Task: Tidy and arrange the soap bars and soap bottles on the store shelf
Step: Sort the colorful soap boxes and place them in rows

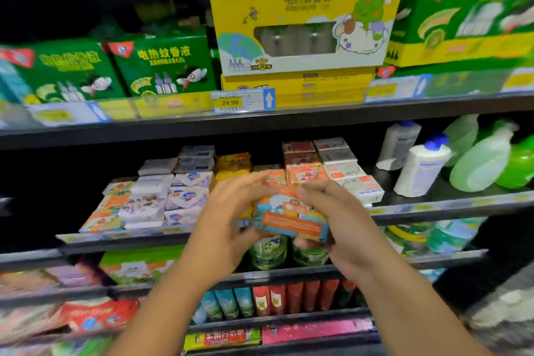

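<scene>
An orange and blue soap bar box is held in front of the soap shelf. My right hand grips its right end, thumb underneath. My left hand is at its left end with fingers curled around that end. Behind them, soap bars lie in stacks: white and blue ones, yellow ones, orange ones and white ones. White soap bottles with blue caps and green bottles stand to the right on the same shelf.
The shelf above carries green boxes and a yellow box, with a 29.90 price tag on its edge. Lower shelves hold green jars, red tubes and other packets.
</scene>
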`<act>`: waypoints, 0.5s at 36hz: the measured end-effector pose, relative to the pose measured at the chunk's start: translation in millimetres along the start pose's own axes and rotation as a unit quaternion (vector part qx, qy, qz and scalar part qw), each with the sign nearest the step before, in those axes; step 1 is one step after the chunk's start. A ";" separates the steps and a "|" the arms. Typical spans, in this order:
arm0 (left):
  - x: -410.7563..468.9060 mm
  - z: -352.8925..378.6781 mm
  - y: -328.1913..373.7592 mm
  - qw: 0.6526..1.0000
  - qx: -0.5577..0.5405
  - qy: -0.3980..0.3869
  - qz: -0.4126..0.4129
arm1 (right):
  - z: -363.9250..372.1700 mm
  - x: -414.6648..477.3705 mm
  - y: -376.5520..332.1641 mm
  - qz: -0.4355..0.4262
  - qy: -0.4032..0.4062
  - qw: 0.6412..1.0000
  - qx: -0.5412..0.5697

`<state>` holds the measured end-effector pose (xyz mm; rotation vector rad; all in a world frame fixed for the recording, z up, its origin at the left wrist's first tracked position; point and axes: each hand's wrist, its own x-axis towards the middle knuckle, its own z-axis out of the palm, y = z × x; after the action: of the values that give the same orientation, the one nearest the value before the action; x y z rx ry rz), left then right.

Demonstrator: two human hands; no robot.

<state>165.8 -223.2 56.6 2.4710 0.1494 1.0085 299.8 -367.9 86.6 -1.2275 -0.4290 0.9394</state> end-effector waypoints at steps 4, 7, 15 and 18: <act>0.7 -1.7 26.5 0.997 -0.055 0.031 -0.034 | -3.0 -18.5 -9.7 0.012 -0.039 0.998 0.037; -1.7 3.0 49.1 0.931 -0.298 0.067 -0.199 | -9.9 -25.6 -13.7 -0.006 -0.109 0.994 0.014; -3.4 2.5 70.8 0.841 -0.437 0.130 -0.293 | -2.5 -38.7 -3.2 -0.099 -0.045 0.983 -0.149; -12.1 -1.4 66.7 0.879 -0.380 0.072 -0.278 | 4.4 -43.3 2.3 -0.112 -0.007 0.989 -0.099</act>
<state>151.2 -285.0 80.3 1.5047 0.3983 0.7822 270.9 -399.7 94.3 -1.3207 -0.6695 0.7258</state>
